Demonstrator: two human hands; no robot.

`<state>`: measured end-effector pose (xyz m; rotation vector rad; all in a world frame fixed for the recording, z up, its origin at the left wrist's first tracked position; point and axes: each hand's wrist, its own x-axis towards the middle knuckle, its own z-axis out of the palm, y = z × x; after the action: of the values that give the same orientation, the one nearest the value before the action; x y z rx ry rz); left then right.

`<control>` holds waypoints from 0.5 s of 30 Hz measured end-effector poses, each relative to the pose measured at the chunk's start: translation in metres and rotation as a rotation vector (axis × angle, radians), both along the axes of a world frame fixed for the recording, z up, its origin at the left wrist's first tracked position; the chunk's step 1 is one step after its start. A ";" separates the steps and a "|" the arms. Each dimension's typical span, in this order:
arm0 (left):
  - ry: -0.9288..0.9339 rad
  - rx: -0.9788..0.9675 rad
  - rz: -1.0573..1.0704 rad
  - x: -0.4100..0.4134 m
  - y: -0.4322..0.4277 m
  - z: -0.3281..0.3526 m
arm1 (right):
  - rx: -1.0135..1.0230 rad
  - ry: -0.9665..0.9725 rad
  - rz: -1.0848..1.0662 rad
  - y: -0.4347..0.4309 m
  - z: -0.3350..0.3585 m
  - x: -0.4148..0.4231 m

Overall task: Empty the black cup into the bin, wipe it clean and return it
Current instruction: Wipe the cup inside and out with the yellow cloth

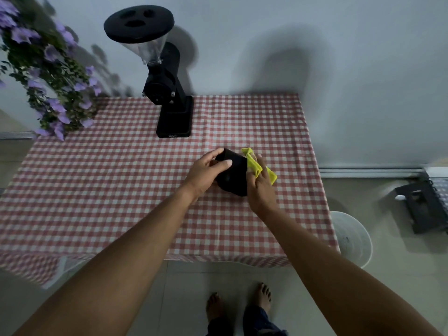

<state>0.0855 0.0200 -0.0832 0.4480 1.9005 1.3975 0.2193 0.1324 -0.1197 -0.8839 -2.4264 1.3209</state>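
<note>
The black cup point(233, 177) is held tilted on its side just above the checked tablecloth, right of the table's middle. My left hand point(206, 172) grips its left side, thumb across the top. My right hand point(260, 187) presses a folded yellow cloth point(254, 164) against the cup's right end. Part of the cloth sticks out past my fingers to the right. The cup's inside is hidden. The white bin point(351, 238) stands on the floor by the table's right front corner.
A black coffee grinder point(169, 93) with a clear hopper stands at the back of the red-and-white checked table point(109, 178). Purple flowers point(48, 76) hang over the back left corner. A dark rack point(421, 204) lies on the floor at right. My bare feet show below.
</note>
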 end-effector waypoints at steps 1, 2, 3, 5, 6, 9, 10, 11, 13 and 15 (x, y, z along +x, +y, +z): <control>0.033 -0.040 -0.011 -0.003 0.001 0.005 | -0.009 0.007 0.007 -0.002 -0.002 0.003; 0.071 -0.084 -0.008 -0.005 0.001 0.008 | -0.023 0.016 -0.007 -0.004 -0.003 0.004; 0.093 -0.114 0.017 -0.006 0.002 0.010 | -0.025 0.021 -0.023 -0.006 -0.005 0.005; 0.095 -0.155 0.067 -0.007 0.004 0.013 | -0.003 -0.002 -0.040 -0.011 -0.007 0.003; 0.089 -0.176 0.073 -0.006 0.004 0.013 | 0.023 -0.014 -0.044 -0.013 -0.007 0.003; 0.110 -0.181 0.089 0.000 0.002 0.006 | 0.142 -0.023 -0.024 -0.022 -0.004 0.001; 0.139 -0.169 0.095 0.003 0.000 0.002 | 0.179 -0.024 0.004 -0.025 -0.001 0.000; 0.176 -0.161 0.097 0.007 -0.002 -0.001 | 0.216 -0.019 0.042 -0.026 0.001 -0.002; 0.227 -0.137 0.101 0.016 -0.003 -0.007 | 0.289 0.009 0.120 -0.027 0.004 -0.007; 0.244 -0.113 0.110 0.021 -0.003 -0.011 | 0.273 0.027 0.117 -0.022 0.000 -0.011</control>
<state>0.1062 0.0169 -0.0946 0.4830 2.2192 1.3459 0.2084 0.1101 -0.1194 -0.6578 -2.5898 0.9948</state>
